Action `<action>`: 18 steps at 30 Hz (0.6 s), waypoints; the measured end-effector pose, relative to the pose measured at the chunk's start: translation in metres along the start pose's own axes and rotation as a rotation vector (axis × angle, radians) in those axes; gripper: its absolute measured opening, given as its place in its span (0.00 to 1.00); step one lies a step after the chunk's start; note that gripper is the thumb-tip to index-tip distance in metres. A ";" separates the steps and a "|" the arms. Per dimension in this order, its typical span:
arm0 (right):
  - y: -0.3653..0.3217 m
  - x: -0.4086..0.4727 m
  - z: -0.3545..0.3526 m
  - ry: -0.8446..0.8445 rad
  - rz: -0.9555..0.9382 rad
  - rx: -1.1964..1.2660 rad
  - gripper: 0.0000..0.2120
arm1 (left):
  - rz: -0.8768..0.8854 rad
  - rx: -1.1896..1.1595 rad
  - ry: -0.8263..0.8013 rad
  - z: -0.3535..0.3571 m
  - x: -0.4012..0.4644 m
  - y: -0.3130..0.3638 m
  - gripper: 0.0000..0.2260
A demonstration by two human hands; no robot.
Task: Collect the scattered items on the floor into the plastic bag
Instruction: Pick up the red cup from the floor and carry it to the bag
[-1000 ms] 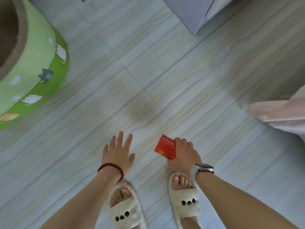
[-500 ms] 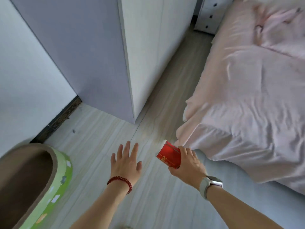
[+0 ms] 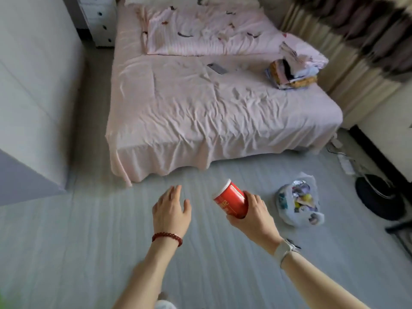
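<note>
My right hand grips a red paper cup with a white rim, tilted up and to the left, held above the floor. To its right a translucent plastic bag lies open on the floor with several wrappers and small items inside. My left hand, with a red bead bracelet at the wrist, hangs over the floor with fingers relaxed and holds nothing.
A bed with a pink sheet fills the middle, with a phone and folded clothes on it. A white wardrobe stands left. A black fan base and cables sit at right by the curtain.
My view swung up and right from the floor at my feet to the bed and the bag. My right hand kept the red cup and carried it along; the left stayed open.
</note>
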State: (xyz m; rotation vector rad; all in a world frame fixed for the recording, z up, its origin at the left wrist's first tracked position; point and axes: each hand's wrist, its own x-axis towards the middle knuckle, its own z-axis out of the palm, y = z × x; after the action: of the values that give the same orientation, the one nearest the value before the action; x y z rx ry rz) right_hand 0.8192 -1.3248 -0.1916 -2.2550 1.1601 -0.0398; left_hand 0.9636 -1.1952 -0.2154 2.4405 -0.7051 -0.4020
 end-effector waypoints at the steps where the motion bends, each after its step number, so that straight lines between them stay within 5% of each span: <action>1: 0.026 -0.013 -0.013 0.039 0.052 0.035 0.31 | 0.031 -0.022 -0.030 0.019 -0.011 0.023 0.20; 9: 0.176 -0.048 -0.067 0.247 0.532 0.295 0.28 | 0.336 0.028 -0.325 0.146 -0.019 0.148 0.18; 18: 0.283 0.056 -0.109 0.326 0.922 0.475 0.21 | 0.565 0.159 -0.600 0.265 0.099 0.281 0.16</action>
State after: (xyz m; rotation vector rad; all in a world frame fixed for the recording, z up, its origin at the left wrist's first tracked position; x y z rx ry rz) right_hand 0.6158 -1.5452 -0.2620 -1.1849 2.0087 -0.2856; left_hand 0.8224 -1.5633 -0.2734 2.1182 -1.6748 -0.8754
